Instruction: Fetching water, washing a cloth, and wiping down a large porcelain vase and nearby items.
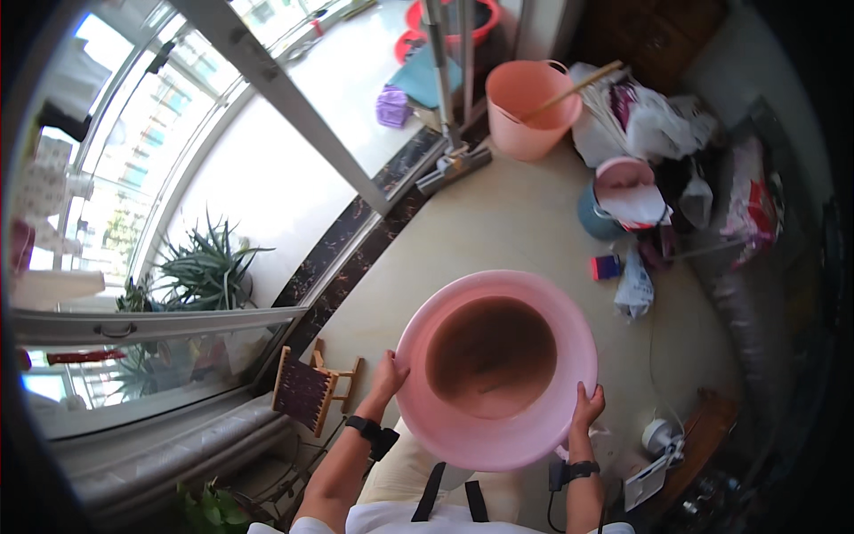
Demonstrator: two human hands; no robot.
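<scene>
I hold a wide pink plastic basin [496,439] at waist height, partly filled with murky brown water [489,347]. My left hand [387,376] grips its left rim, and my right hand [587,407] grips it at the lower right. Both wrists wear black straps with devices. Below the basin to the left stands a small folding wooden stool [307,392] with a dark seat.
An open sliding door [294,107] on the left leads to a balcony with plants [209,267]. A mop [452,165], pink bucket [525,125], blue bucket [600,214] and several bags [649,116] stand ahead. A wooden item [712,418] lies right.
</scene>
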